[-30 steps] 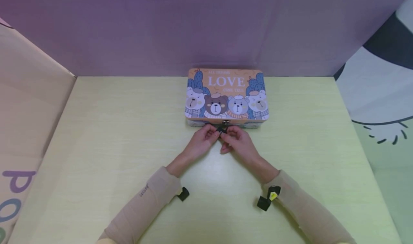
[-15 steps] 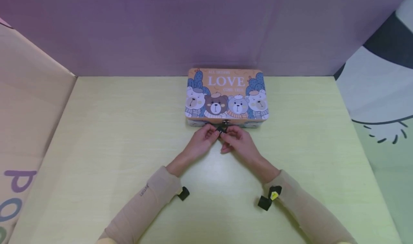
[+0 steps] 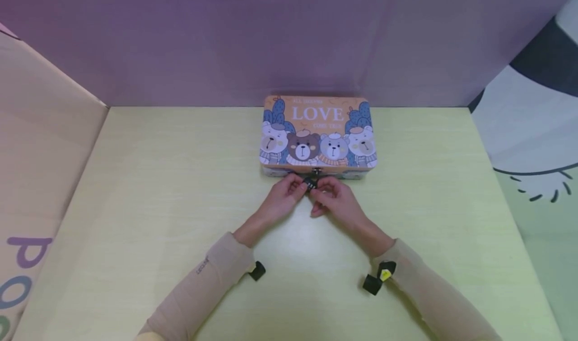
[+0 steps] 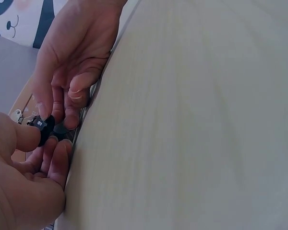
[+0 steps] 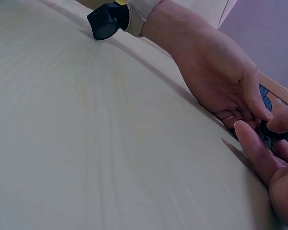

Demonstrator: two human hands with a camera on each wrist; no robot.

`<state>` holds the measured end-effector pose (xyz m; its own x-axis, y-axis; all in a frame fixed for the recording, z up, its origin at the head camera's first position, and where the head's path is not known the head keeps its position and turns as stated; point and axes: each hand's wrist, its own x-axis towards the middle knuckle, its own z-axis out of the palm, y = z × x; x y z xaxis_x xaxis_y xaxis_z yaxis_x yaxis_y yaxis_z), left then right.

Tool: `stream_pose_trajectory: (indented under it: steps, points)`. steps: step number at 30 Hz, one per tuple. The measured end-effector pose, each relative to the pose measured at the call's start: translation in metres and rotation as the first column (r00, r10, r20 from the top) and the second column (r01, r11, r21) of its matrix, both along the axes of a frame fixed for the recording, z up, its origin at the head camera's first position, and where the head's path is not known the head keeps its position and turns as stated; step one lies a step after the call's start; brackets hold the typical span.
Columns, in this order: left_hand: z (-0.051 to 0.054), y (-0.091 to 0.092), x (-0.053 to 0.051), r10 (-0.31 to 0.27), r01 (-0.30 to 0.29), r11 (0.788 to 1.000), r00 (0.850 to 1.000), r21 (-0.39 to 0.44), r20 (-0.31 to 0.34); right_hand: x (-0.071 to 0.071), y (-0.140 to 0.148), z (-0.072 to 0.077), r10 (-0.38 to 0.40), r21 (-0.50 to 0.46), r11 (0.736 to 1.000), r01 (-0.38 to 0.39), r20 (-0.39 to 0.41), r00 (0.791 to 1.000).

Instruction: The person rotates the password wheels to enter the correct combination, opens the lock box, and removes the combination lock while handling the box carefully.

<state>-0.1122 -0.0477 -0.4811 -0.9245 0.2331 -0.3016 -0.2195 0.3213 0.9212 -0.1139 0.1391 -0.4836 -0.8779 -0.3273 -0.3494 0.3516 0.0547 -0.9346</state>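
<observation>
The black lock [image 3: 310,184] is pinched by the left hand [image 3: 281,199] and the right hand [image 3: 338,200], before the tin [image 3: 317,130], near its clasp [image 3: 317,170]; more white marks have been bared since half a second ago; easier reading is probably allowed.

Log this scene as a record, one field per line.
Surface: pale table
Container: closed box, bears and "LOVE" printed on top, near the table's far edge
Fastening: metal latch, front middle of the box
Item in work: small black object with pale marks, just in front of the box
Left grip: pinches the object's left side
Right grip: pinches its right side
Object hooked to latch: cannot tell
Backdrop: purple panel
</observation>
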Motion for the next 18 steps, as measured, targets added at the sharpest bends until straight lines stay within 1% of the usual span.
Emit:
stream_pose_trajectory:
  steps: [8, 18]
  points:
    - [0.0009, -0.0006, 0.0002, -0.004, 0.004, 1.000, 1.000, -0.012, -0.004, 0.0003, -0.0013, 0.0011, 0.005, 0.017, 1.000, -0.004, -0.008, 1.000]
    - [0.0010, 0.0001, 0.0001, -0.002, 0.002, 1.000, 1.000, -0.005, -0.003, -0.0003, -0.0017, -0.0006, -0.001, 0.020, 1.000, 0.001, -0.013, 1.000]
